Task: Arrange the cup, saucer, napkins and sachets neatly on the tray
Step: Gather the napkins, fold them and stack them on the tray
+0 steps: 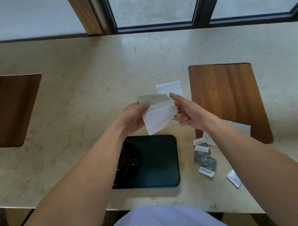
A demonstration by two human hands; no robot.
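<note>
A dark tray (159,162) lies on the stone counter in front of me. On its left part sit a black saucer (130,175) and a black cup (125,159), half hidden by my left forearm. Above the tray I hold a white napkin (158,117) in the air. My left hand (134,117) grips its left edge and my right hand (185,110) pinches its right edge. A second napkin (169,89) lies flat on the counter beyond my hands. A third napkin (238,130) lies under my right forearm. Several grey sachets (204,157) lie right of the tray.
One more sachet (234,177) lies further right near the counter's front edge. A wooden inlay (227,97) sits in the counter at the right and another wooden inlay (10,109) at the left. Windows run along the far edge.
</note>
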